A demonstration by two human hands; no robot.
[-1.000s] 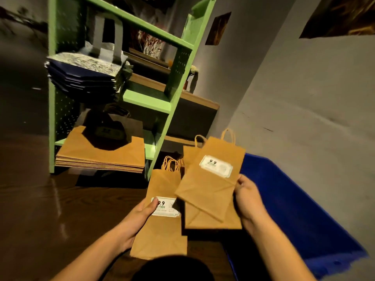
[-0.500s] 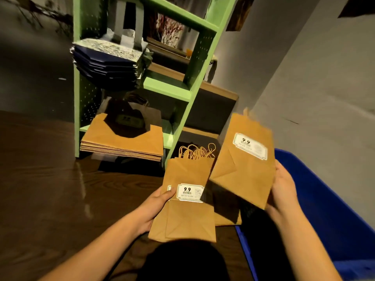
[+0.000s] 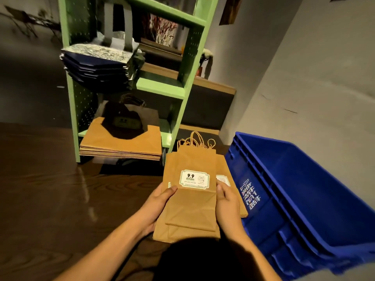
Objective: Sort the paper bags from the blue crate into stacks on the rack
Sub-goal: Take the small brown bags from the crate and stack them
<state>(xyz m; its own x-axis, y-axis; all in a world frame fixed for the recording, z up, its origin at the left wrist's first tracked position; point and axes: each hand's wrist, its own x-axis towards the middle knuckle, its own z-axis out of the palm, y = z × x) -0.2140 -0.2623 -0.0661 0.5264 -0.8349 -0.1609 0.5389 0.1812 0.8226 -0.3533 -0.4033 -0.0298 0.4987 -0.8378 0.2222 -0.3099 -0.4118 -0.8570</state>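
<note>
Two large fixtures stand on the dark wooden surface point(image 3: 50, 199): the green rack point(image 3: 160, 88) ahead and the blue crate point(image 3: 304, 199) at the right, with a gap between them.

Rack contents:
- **Middle shelf:** a stack of dark blue bags point(image 3: 95, 67), topped by a patterned one.
- **Bottom shelf:** a stack of large kraft bags point(image 3: 121, 147), overhanging the front edge.

In the gap, just beside the crate wall, lies the pile of small kraft bags point(image 3: 190, 207). Its handles point toward the rack, and it is not yet on any shelf.

The left hand point(image 3: 160, 203) grips the pile's left edge, thumb on top. The right hand point(image 3: 227, 201) grips the right edge, fingers curled over the top bag. A white price label point(image 3: 194, 178) faces up on that bag.

Probable hazards:
- **Pile not squared:** the lower bags sit offset to the right and below. A light side grip during lifting could let them slide out.
- **Cord handles:** these may snag one another, or the shelf edge, on insertion.
- **Overhanging bottom stack:** weight added at its front could tip it off the shelf.
</note>
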